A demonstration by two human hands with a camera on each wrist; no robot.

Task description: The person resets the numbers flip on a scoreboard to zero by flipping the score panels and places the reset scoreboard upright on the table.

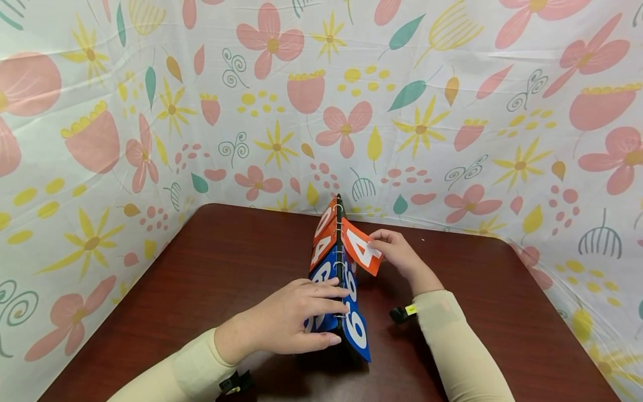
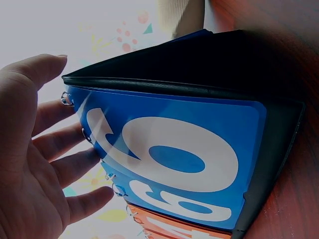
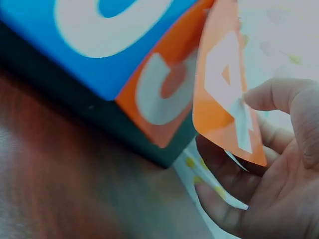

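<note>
Brightly flowered backdrop [image 1: 351,111], brown table [image 1: 241,268]

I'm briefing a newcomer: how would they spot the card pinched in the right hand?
On the brown table stands a scoreboard. On its right side in the head view is an orange card with a white 4. Among the cards there, it alone is lifted outward, pinched by the right hand.

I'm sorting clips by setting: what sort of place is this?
Probably a makeshift indoor filming booth: creased floral sheeting behind a dark reddish table, with small black devices at both wrists.
</note>
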